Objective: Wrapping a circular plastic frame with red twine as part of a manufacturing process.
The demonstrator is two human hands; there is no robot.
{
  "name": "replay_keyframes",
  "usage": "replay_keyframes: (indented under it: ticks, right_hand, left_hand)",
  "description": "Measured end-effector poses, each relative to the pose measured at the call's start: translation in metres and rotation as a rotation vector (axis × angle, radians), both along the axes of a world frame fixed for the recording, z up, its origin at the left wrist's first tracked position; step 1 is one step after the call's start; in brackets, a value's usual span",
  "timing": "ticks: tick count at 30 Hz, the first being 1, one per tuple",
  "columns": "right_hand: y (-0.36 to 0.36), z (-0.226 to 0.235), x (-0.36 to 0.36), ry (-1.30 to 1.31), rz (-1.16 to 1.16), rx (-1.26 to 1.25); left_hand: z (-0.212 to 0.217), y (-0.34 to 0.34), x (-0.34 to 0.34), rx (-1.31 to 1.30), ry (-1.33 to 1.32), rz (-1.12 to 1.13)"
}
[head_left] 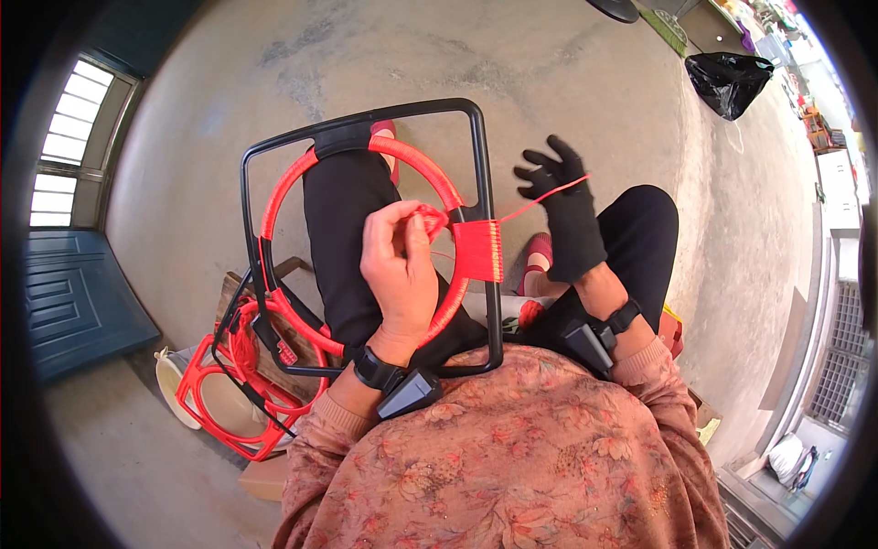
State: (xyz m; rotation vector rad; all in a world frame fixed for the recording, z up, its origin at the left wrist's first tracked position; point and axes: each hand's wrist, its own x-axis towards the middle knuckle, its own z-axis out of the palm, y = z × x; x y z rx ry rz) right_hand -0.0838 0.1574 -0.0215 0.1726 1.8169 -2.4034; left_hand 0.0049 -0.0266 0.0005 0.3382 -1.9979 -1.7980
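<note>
A black square frame (pixel 486 174) with a red-wrapped ring (pixel 428 167) inside it rests over my left thigh. On its right side, red cord is wound in a wide band (pixel 479 251) between ring and frame. My left hand (pixel 399 265), bare, is closed on a bundle of red cord (pixel 430 220) inside the ring. To the right of the frame, my right hand (pixel 560 210) wears a black glove, its fingers spread apart. A strand of red cord (pixel 535 199) runs from the wound band across the gloved hand; whether anything grips it there is hidden.
At my left, a red frame (pixel 197 389) and loose red cord (pixel 243 340) lie by a pale bucket (pixel 171 384). A blue panelled door (pixel 82 297) stands far left. A black plastic bag (pixel 729 80) sits at the far right.
</note>
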Motion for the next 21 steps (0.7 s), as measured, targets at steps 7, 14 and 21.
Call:
replay_keyframes:
  ticks: [7, 14, 21]
  right_hand:
    - [-0.046, 0.054, 0.022, 1.121, 0.444, 0.865]
    - [0.043, 0.065, 0.01, 0.459, 0.542, 0.99]
    - [0.203, -0.008, 0.097, 0.408, 0.296, 1.191]
  left_hand:
    - [0.019, 0.001, 0.008, -0.359, 0.405, -0.064]
    - [-0.004, -0.015, -0.006, 0.503, -0.158, -0.196]
    - [-0.01, -0.011, -0.009, 0.666, -0.336, -0.276]
